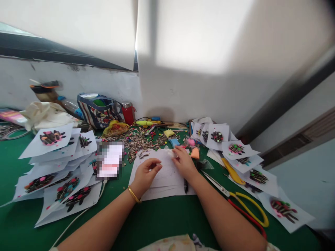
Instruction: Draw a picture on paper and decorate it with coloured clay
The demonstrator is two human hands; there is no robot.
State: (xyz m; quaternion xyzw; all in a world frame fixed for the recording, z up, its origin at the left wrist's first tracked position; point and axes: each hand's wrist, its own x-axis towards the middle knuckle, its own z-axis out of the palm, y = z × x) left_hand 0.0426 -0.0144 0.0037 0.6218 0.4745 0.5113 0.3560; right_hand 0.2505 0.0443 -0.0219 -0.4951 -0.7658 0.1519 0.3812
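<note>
White paper [163,183] is lying at twelve o'clock, probably central for both hands' reach. Above it, the left hand [146,174] is curling, thumb and forefinger nearly together; the right hand [184,165] is bending beside a whitish scrap [169,152]. Whether either is pinching anything isn't showing. Seeds [138,143] are spreading toward eleven, seemingly within picking range.

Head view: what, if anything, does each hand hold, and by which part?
Left hand: nothing visible. Right hand: fingers at a whitish piece; grip and part unclear.
</note>
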